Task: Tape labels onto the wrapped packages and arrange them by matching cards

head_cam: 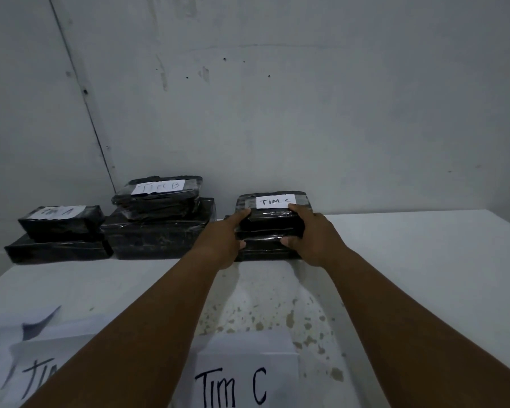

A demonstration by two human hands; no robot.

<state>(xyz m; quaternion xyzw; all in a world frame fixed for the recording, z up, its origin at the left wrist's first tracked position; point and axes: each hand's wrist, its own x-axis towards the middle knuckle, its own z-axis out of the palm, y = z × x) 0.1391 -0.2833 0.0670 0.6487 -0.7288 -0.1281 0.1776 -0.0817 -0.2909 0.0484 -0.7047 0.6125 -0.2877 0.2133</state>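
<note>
reaching forward from the bottom of the frame, both arms stretched to the centre stack. the left hand (223, 240) and right hand (309, 235) gripped the top package (273, 213) by its sides, its label (276, 200) reading "tim c". three stacks stood along the wall, apparently six packages in all. three cards lay at the lower edge: card c (248, 378) centre, two at lower left.

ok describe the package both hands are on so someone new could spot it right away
Three stacks of black wrapped packages line the back of the white table, against the wall. The one held is the top package of the rightmost stack, gripped by the left hand and right hand. Its white label reads TIM C, unlike the neighbours' A and B.
</note>
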